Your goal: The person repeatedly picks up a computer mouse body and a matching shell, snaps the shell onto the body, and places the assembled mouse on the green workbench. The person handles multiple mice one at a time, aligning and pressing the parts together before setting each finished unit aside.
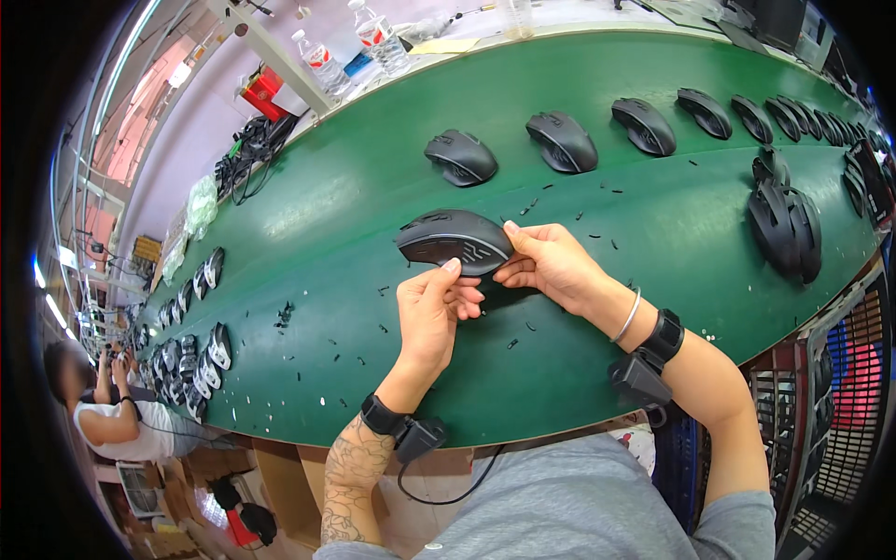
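A black computer mouse (448,238) is held up over the green work surface (308,373), its side with grey slanted marks toward me. My left hand (429,308) grips it from below, the thumb on its lower side edge. At the mouse's right end, my right hand (555,266) pinches it between thumb and fingers. Whatever the right fingertips cover at that end is hidden. Beyond my hands stands a row of black mice, the nearest ones being a mouse (462,157) and another mouse (562,142) to its right.
Small black scraps (285,315) dot the surface. Black shells (784,224) are stacked at the right, above a dark plastic crate (835,420). More mice (187,369) cluster at the left, near a seated co-worker (107,420). Cables (252,154) and water bottles (378,39) lie along the far edge.
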`<state>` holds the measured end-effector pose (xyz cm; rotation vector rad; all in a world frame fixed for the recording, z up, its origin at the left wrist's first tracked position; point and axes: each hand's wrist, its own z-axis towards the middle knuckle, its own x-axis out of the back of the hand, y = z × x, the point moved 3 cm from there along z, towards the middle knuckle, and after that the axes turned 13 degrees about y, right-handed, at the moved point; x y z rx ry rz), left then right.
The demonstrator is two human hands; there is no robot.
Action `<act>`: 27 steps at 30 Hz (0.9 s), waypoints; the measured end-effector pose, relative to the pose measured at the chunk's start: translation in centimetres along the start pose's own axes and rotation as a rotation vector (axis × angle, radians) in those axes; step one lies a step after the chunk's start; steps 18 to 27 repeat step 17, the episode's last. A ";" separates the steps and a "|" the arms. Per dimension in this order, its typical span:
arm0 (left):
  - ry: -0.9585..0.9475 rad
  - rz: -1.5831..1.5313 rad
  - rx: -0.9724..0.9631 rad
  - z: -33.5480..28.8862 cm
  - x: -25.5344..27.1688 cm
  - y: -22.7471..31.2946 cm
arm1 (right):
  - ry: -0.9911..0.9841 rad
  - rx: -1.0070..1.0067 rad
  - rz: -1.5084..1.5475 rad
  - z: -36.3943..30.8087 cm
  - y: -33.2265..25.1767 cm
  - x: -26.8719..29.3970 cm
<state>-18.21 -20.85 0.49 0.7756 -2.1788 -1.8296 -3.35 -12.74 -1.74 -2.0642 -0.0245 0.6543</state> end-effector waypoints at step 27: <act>-0.152 0.921 -0.151 26.7 15.9 6.3 | 0.704 0.736 -0.207 -30.9 -6.9 11.4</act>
